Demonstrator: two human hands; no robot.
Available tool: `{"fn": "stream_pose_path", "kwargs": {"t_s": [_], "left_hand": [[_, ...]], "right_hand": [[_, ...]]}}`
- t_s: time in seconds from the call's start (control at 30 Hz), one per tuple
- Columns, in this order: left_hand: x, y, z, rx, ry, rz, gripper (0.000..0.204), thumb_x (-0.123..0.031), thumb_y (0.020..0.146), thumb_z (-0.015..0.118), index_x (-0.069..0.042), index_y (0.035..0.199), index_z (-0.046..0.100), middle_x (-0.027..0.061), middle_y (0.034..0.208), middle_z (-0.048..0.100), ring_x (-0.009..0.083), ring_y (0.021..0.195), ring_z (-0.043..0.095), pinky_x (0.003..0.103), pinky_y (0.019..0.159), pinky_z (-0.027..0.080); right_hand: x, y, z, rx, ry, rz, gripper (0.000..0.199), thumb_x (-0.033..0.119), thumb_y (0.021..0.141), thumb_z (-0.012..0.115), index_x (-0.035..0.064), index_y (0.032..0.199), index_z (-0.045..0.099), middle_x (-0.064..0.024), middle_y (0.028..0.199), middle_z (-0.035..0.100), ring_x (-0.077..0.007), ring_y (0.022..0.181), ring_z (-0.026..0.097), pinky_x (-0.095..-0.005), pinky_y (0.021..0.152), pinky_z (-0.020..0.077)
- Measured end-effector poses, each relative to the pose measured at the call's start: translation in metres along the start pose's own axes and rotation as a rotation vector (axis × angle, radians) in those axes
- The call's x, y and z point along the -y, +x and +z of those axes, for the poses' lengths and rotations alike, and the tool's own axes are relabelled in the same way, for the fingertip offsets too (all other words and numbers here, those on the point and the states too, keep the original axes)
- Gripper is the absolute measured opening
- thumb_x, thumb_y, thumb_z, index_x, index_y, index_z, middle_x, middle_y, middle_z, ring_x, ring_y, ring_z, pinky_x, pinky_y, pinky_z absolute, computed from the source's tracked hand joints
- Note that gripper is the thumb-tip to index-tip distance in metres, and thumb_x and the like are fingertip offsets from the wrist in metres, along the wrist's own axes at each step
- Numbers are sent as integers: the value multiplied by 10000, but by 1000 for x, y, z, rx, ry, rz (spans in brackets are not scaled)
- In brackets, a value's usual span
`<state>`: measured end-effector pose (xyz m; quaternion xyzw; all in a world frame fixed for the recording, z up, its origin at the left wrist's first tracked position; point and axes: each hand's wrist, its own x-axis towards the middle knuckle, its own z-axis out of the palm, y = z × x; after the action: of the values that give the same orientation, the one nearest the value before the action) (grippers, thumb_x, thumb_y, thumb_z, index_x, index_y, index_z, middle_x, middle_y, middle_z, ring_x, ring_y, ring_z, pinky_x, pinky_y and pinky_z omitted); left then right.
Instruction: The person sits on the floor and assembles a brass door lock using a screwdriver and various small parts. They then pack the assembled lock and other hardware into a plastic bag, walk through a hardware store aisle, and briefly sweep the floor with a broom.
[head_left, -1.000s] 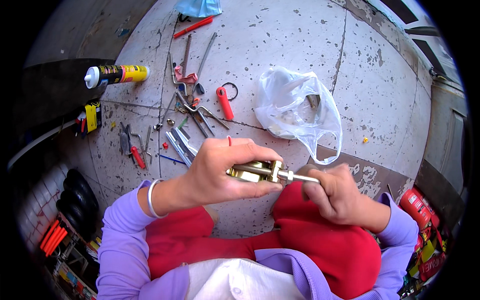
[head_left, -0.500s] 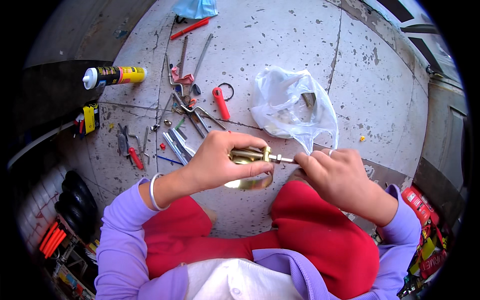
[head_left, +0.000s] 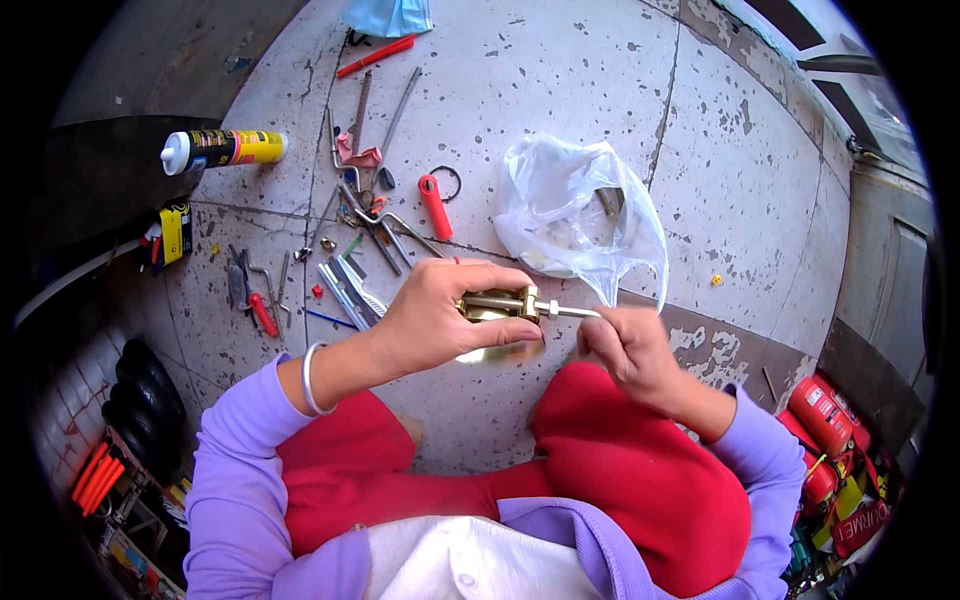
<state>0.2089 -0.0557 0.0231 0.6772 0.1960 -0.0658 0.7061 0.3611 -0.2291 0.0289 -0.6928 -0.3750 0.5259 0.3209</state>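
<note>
Above my knees, my left hand (head_left: 432, 312) grips a shiny brass-coloured metal fitting (head_left: 529, 303) between thumb and fingers. The fitting has a curved part below, which my thumb partly covers. A thin silvery rod (head_left: 577, 311) with a nut at its inner end juts from the fitting toward the right. My right hand (head_left: 635, 352) is closed in a pinch at the rod's outer end; its fingers are slightly blurred, and the rod's tip is hidden in them. Behind that hand, a translucent white plastic bag (head_left: 540, 215) rests on the floor with a small metal piece inside.
Loose tools and metal rods (head_left: 402, 238) lie left of centre, near a red-handled tool (head_left: 435, 206). A yellow-and-black sealant tube (head_left: 225, 149) lies farther left. A red pen (head_left: 375, 56) and blue face mask (head_left: 390, 14) are at the far side. Red extinguishers (head_left: 822, 412) stand at right.
My right hand has turned and curled into a tighter grip at the rod's end, its forearm shifting inward. More of the rod shows. My left hand keeps hold of the fitting in about the same place.
</note>
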Motion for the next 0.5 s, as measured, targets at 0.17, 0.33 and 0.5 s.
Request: {"fn": "stream_pose_path", "kwargs": {"t_s": [0.17, 0.33, 0.5], "left_hand": [[12, 4, -3, -26, 317, 141, 304, -104, 644, 737, -24, 910, 614, 77, 765, 628, 148, 637, 596, 231, 585, 454], [19, 1, 0, 42, -241, -229, 348, -192, 670, 738, -14, 942, 614, 84, 831, 648, 88, 752, 606, 236, 652, 481], [4, 3, -5, 110, 130, 183, 341, -184, 639, 751, -47, 924, 622, 78, 739, 621, 182, 672, 609, 259, 612, 466]], "right_hand": [[10, 0, -11, 362, 587, 455, 327, 279, 898, 435, 25, 722, 542, -38, 512, 414, -117, 446, 405, -256, 470, 368], [12, 2, -19, 11, -547, -481, 157, 144, 761, 600, 31, 864, 560, -79, 619, 506, -214, 556, 534, -318, 524, 432], [-12, 21, -34, 470, 817, 357, 186, 198, 876, 491, 25, 910, 548, 26, 479, 325, -71, 407, 314, -234, 389, 295]]}}
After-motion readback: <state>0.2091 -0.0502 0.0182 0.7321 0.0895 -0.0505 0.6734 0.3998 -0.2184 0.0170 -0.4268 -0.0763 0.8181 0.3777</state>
